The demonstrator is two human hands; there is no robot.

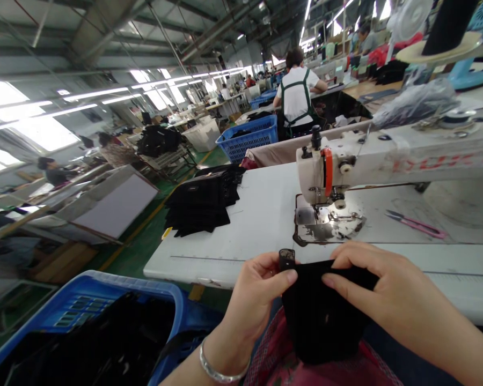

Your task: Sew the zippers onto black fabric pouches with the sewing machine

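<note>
A black fabric piece (326,316) hangs between my two hands over my lap, in front of the table's near edge. My left hand (253,300) pinches its upper left corner, where a small dark folded tab (286,259) sticks up above the fingers. Thumb and fingers of my right hand (370,279) grip the top edge farther right. Just beyond the hands stands a white sewing machine (370,158), its needle area (320,214) over a shiny metal plate. I cannot make out any fabric under its foot.
A stack of black fabric pieces (205,198) lies on the white table (265,203), left of the machine. Pink-handled thread snips (416,222) rest on the machine bed. At lower left, a blue basket (179,305) holds dark pieces. Ahead sits a person in a white shirt (297,96).
</note>
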